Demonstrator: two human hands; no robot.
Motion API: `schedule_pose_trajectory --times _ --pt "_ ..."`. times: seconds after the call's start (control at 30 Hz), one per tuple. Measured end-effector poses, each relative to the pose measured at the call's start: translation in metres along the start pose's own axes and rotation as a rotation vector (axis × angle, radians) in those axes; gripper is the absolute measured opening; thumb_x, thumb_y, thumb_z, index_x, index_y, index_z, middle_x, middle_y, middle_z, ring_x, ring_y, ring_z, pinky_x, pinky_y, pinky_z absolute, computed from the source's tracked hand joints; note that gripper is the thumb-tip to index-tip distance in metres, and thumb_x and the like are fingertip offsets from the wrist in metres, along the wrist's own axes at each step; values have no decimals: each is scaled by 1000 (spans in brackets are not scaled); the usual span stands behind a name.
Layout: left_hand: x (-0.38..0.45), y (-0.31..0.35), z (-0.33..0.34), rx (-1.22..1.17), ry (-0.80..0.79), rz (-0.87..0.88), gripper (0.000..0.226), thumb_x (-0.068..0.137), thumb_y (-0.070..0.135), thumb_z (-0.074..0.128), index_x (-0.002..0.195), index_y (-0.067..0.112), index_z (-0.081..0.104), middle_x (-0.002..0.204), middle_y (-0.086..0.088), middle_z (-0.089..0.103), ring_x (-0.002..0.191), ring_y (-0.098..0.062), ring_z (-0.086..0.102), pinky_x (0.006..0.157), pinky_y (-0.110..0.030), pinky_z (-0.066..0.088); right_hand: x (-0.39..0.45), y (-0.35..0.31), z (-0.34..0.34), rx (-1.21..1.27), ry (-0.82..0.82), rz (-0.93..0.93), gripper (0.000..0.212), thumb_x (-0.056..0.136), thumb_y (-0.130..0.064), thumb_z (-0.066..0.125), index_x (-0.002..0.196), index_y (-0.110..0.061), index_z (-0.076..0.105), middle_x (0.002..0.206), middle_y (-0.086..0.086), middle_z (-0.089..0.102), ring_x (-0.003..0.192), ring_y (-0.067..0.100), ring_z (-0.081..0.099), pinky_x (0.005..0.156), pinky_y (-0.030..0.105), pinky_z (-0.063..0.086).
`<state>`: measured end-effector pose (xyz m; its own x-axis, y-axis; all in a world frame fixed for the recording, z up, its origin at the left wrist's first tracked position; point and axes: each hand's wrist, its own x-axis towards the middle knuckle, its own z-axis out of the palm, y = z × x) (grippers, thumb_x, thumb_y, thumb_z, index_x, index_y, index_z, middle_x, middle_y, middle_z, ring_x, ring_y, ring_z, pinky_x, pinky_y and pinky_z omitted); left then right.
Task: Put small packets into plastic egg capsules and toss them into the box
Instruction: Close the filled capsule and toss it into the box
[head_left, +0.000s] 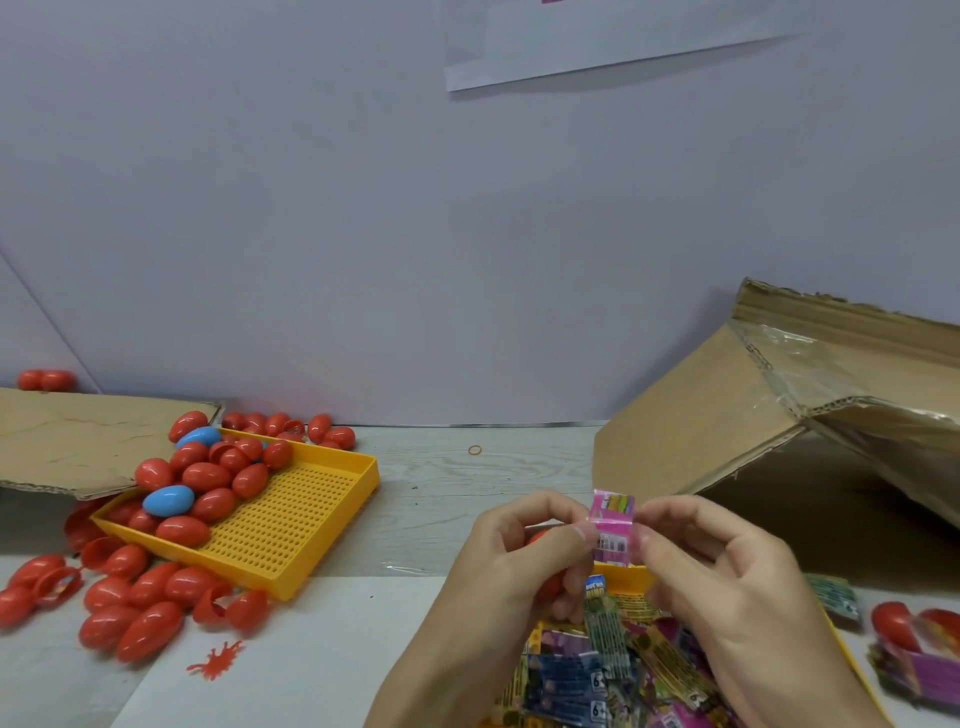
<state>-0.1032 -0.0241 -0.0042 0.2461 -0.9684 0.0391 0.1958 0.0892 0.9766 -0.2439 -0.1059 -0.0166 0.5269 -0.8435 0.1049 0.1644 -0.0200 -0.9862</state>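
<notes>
Both hands hold a small pink packet (613, 525) upright between them above the table. My left hand (519, 561) pinches its left edge with thumb and forefinger, and a red egg capsule (550, 584) sits tucked in that palm under the curled fingers. My right hand (727, 577) pinches the packet's right edge. Beneath the hands a yellow tray (626, 574) holds several loose colourful packets (597, 670). The open cardboard box (727, 415) lies tilted at the right.
A second yellow perforated tray (291, 519) at left holds several red eggs and two blue ones (169, 500). More red eggs and halves (135, 608) lie scattered around it. A cardboard flap (78, 436) is at far left. Packets and a red capsule (904, 629) lie at far right.
</notes>
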Motion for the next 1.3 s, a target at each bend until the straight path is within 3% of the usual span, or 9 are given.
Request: schedule_pose_trajectory --times 0.17,0.3,0.4,0.5,0.63,0.87,1.0,1.17,1.3 --pt "0 -1 -2 -8 -31 -20 16 67 30 71 69 16 65 53 -2 47 46 -13 38 50 -25 31 0 -1 2 3 -75 34 29 52 -33 73 80 -24 75 75 5 73 58 6 64 51 16 48" --pt "-2 1 -2 40 -63 -13 14 71 27 69 76 14 65 55 -1 47 49 -13 37 51 -26 29 -1 -3 3 -1 8 12 17 60 -27 74 77 -25 75 66 8 70 50 6 60 46 17 45" --pt "-3 1 1 150 -13 15 15 72 31 73 77 18 68 58 3 49 52 -13 42 53 -25 36 0 -2 0 -43 94 -21 17 73 -8 74 75 -25 74 65 9 70 49 7 61 46 15 46" --pt "-3 0 3 242 102 71 15 71 34 77 76 21 72 66 9 57 59 -9 53 58 -21 47 -1 -2 1 -122 159 -72 13 72 -8 77 73 -20 74 66 8 71 54 12 65 50 15 50" --pt "-2 0 2 251 156 104 12 73 34 75 77 24 72 72 13 60 60 -9 56 54 -14 45 -2 1 5 -188 200 -87 12 71 -4 79 70 -12 70 65 6 71 60 18 68 52 18 52" --pt "3 -7 3 154 128 171 23 69 38 79 77 18 72 93 3 68 69 -10 56 61 -22 47 -4 -3 5 -162 159 -28 12 74 -8 76 71 -16 68 67 10 69 57 15 62 58 30 47" --pt "5 -9 2 105 172 167 24 65 39 81 74 18 73 86 4 66 56 -11 50 56 -23 44 -4 -4 6 -131 107 13 11 77 -6 72 72 -12 66 66 12 67 53 10 58 58 29 46" --pt "6 -11 3 97 184 160 25 64 39 81 75 18 74 63 7 59 55 -12 50 57 -22 46 -3 -4 5 -79 104 30 9 81 -3 69 77 -5 61 65 14 66 50 8 59 49 19 46" --pt "6 -10 3 91 161 163 23 64 37 80 73 18 73 68 4 61 56 -13 50 58 -22 45 -2 -3 4 -34 97 53 12 82 -2 67 78 -5 56 65 16 68 48 10 58 52 26 44"
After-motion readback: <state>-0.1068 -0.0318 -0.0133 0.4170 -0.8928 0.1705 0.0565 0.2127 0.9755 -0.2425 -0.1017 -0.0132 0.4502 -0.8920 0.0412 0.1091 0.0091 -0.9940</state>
